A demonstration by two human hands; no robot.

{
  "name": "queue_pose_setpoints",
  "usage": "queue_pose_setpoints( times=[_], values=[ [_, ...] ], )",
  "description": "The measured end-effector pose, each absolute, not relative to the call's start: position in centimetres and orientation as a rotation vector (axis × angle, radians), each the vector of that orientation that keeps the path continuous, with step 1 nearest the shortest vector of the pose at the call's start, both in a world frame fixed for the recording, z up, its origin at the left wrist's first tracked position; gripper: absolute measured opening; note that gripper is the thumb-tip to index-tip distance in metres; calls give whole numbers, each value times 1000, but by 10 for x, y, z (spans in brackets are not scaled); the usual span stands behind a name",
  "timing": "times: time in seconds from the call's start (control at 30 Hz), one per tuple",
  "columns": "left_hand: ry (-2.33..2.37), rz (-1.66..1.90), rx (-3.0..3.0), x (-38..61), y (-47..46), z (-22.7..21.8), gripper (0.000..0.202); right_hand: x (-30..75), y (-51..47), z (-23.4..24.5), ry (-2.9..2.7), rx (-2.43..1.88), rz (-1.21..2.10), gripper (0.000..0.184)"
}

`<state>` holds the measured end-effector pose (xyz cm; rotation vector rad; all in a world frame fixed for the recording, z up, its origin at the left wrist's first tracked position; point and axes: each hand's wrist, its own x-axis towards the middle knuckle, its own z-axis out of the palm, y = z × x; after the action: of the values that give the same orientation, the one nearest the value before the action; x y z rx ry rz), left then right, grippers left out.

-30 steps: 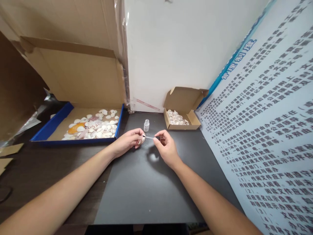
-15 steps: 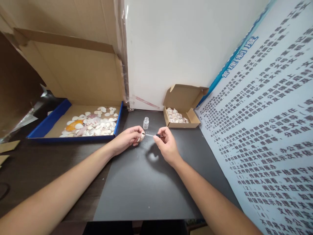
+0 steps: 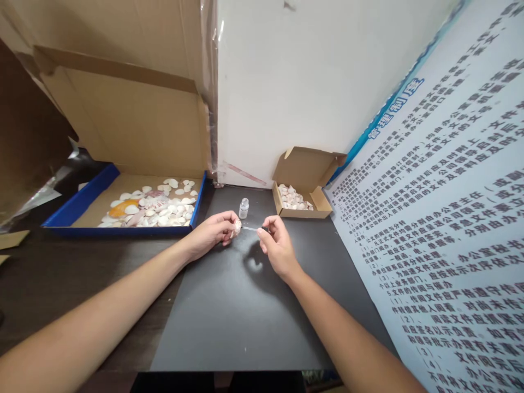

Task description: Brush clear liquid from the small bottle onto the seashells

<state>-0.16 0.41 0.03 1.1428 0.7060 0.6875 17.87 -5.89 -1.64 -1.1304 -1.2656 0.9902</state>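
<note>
The left hand (image 3: 213,236) pinches a small pale shell (image 3: 237,227) between its fingertips, held just above the dark mat (image 3: 237,311). The right hand (image 3: 276,248) grips a thin brush (image 3: 250,228) by its dark cap, with the tip touching the shell. Just beyond them stands a small clear bottle (image 3: 244,208). To the far right sits a small cardboard box (image 3: 303,185) of shells; to the far left, a blue-edged tray (image 3: 82,204) spread with more shells. A printed poster (image 3: 442,229) leans on the right.
</note>
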Motion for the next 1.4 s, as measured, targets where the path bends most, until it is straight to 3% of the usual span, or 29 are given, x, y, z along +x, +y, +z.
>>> queue_pose_setpoints(
  times=[0.33, 1.4],
  values=[
    [712, 696, 1115, 0, 1, 5, 10, 179, -58, -18, -1305, -1226, 881, 21],
    [740, 688, 1145, 2, 0, 5, 15, 179, -58, -21, -1285, -1179, 951, 19]
  ],
)
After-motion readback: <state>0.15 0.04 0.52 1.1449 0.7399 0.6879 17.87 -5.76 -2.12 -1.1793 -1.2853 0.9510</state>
